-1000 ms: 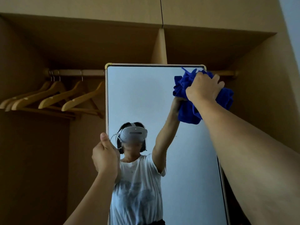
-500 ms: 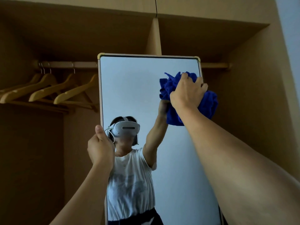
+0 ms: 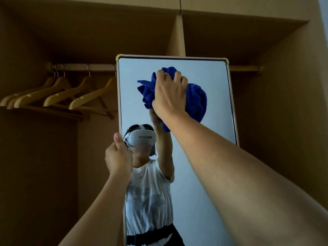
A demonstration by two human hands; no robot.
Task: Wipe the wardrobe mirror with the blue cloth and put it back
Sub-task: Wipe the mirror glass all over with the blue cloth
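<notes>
Mid-wipe: right hand (image 3: 169, 96) bunching cloth (image 3: 196, 100) against upper mirror (image 3: 204, 157), fingers curled round it; left hand (image 3: 118, 157) gripping the frame edge. Best done with even pressure, overlapping passes, frame held steady.
</notes>
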